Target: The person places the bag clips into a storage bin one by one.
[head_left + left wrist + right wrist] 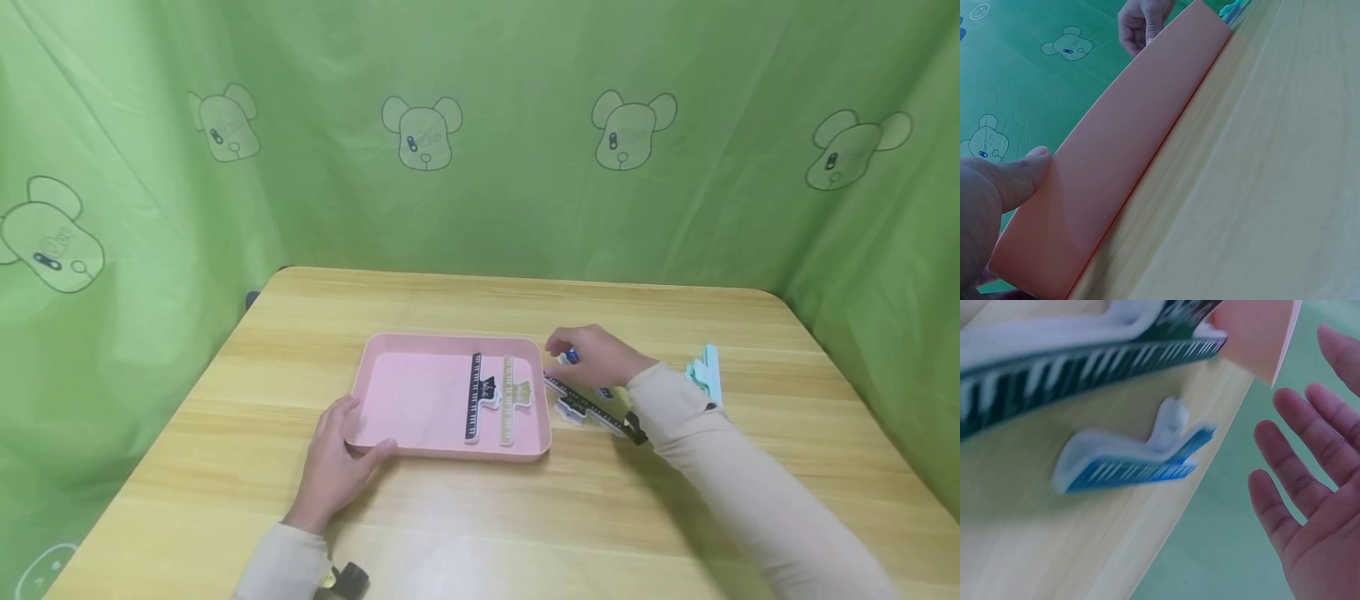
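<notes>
My left hand [335, 458] holds the near-left corner of a pink tray [435, 454], its thumb against the near wall in the left wrist view. Inside the tray, toward its right side, lie a long black piano-key clip [472, 400] and a gold one [507, 408]. Just right of the tray, my right hand [596, 357] hovers with fingers apart and loosely bent, holding nothing in the right wrist view. Beside those fingers a small blue piano-key clip [1132, 472] rests on the table. Another black piano-key clip [588, 407] lies below the hand.
Farther right on the wooden table [225, 400] stands a mint-green clip [708, 375], partly behind the right sleeve. A gold-coloured piece [621, 397] shows beside the right wrist. Green curtains [510, 217] with bear prints hang around the table.
</notes>
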`<act>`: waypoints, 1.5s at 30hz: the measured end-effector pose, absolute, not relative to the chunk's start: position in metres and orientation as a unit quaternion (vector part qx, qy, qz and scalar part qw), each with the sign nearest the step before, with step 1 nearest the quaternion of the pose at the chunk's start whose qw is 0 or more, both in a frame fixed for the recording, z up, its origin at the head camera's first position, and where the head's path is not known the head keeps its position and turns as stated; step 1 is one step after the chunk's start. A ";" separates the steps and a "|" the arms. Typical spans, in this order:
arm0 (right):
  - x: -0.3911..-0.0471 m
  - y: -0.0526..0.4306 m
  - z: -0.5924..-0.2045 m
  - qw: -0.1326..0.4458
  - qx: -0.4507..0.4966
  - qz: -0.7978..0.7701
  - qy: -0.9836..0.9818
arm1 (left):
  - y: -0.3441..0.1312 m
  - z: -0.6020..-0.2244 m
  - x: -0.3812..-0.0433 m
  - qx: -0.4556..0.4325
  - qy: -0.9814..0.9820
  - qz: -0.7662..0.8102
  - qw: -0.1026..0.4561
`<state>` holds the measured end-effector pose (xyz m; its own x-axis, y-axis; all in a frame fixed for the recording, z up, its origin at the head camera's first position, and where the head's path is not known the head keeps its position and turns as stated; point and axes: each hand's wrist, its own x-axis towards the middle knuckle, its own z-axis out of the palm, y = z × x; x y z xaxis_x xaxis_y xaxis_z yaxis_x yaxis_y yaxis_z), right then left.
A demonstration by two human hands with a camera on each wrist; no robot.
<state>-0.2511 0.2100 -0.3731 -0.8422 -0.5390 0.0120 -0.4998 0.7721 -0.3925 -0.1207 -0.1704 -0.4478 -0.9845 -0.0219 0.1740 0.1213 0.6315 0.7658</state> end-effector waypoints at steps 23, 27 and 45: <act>-0.238 0.289 -0.384 0.055 -0.201 -0.187 0.960 | -0.168 -0.449 -0.119 -0.025 -0.899 -0.428 0.086; -0.236 0.300 -0.385 0.052 -0.198 -0.180 0.962 | -0.168 -0.450 -0.118 -0.025 -0.899 -0.430 0.086; -0.235 0.346 -0.392 0.034 -0.175 -0.144 0.973 | -0.169 -0.450 -0.120 -0.026 -0.900 -0.426 0.089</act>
<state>-0.2346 0.3462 -0.3919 -0.9365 -0.3503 -0.0168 -0.3305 0.8976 -0.2918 -0.1205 -0.1690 -0.4496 -0.9828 -0.0290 0.1826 0.1229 0.6355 0.7623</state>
